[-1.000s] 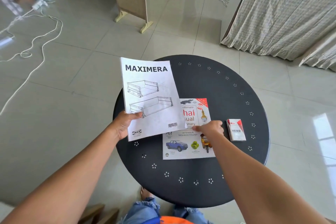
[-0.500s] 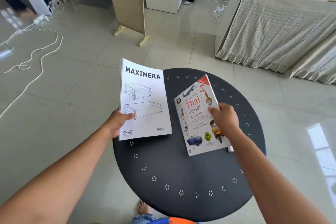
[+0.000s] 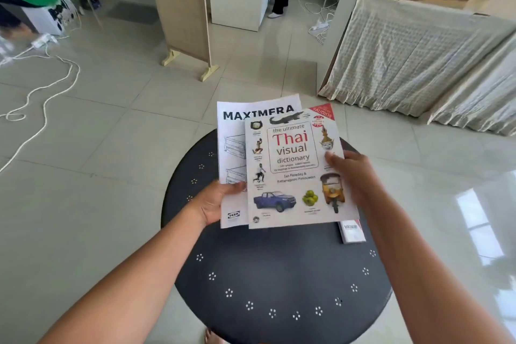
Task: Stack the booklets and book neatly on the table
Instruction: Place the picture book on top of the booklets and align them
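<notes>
Your left hand (image 3: 215, 202) grips the white booklet (image 3: 230, 148) at its lower left edge, thumb (image 3: 236, 186) pressed on the front of the page; the other fingers pass behind the paper and cannot be seen. Your right hand (image 3: 353, 176) holds the book (image 3: 293, 167), a Thai visual dictionary, at its right edge, thumb tip (image 3: 331, 158) flat on the cover beside the picture of a mask, the remaining fingers hidden beneath. The book lies over the booklet and covers most of it, so that only the booklet's left strip, its printed title along the top and the logo at its lower left corner show. The book's left edge runs just right of your left thumb. Both are raised above the round black table (image 3: 279, 274) and tilted toward you, their upper parts reaching past the table's far rim over the tiled floor (image 3: 97, 148). A small red and white box (image 3: 352, 232) lies on the table just below the book's lower right corner, partly covered by it and close to your right forearm. Small flower-shaped perforations ring the table's edge.
</notes>
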Motion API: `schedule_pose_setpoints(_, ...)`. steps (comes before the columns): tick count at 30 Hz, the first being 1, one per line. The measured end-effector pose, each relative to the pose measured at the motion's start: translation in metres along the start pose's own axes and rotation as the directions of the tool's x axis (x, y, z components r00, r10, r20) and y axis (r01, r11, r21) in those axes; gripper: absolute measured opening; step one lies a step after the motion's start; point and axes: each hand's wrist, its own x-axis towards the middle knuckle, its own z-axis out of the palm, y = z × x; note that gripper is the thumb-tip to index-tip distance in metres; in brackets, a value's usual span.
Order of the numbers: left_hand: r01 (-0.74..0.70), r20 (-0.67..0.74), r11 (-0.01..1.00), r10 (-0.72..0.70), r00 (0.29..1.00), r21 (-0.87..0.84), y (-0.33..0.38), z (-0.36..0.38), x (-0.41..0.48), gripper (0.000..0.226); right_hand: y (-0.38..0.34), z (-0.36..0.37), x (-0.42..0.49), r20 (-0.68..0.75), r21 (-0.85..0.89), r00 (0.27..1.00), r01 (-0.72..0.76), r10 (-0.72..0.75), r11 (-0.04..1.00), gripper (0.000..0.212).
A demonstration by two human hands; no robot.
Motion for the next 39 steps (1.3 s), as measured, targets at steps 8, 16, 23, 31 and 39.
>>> schedule_pose_setpoints(8,-0.011,0.050,0.981,0.002,0.999,0.192,0.011,0.030,0.001,0.036,0.028,0.015,0.004,0.113,0.173,0.985,-0.152,0.133,0.973,0.027)
schedule_pose_setpoints(16,0.033,0.000,0.967,-0.034,0.999,0.251,0.013,0.022,-0.001,0.041,0.053,0.027,0.011,0.221,0.285,0.962,-0.219,0.158,0.933,0.031)
schedule_pose_setpoints(23,0.025,-0.205,0.999,-0.019,0.979,0.026,0.011,0.012,0.009,0.064,0.068,0.047,0.020,0.108,0.176,0.986,-0.147,0.130,0.973,0.029)
schedule_pose_setpoints(31,0.383,-0.420,0.875,-0.241,0.875,0.295,0.000,0.020,-0.002,0.012,0.073,0.046,0.023,0.113,-0.261,0.873,-0.435,0.475,0.862,0.019)
schedule_pose_setpoints(39,0.114,-0.421,0.951,0.019,0.907,0.288,0.008,0.021,0.004,0.042,0.081,0.048,0.025,0.057,-0.005,0.941,-0.333,0.332,0.943,0.023)
